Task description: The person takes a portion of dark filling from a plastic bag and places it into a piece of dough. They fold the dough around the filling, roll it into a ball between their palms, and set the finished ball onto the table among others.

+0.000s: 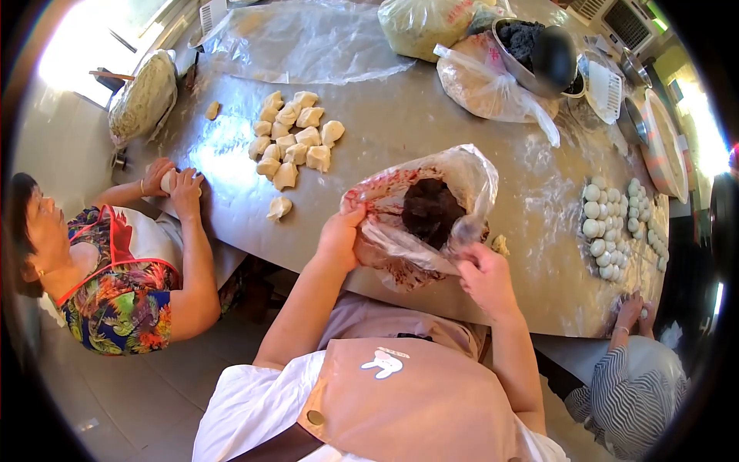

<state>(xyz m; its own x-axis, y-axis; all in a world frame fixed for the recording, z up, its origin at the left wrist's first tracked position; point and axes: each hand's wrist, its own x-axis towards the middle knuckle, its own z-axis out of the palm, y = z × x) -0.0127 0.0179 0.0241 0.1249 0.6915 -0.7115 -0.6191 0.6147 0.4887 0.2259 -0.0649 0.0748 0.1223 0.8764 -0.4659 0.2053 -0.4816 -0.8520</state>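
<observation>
Metal table, left hand, right hand gripping bag, rabbit apron

Metal table, flour-dusted. Paste bag lies on it btw left fingers & right fingers, touching both. Lone dough lump near left fingers, on their left; cut dough pile beyond it, farther off. Small scrap just beside right fingers. Rolled balls well to their right. Plastic sheet, tied bags, steel bowl far past both, twd far edge.
</observation>
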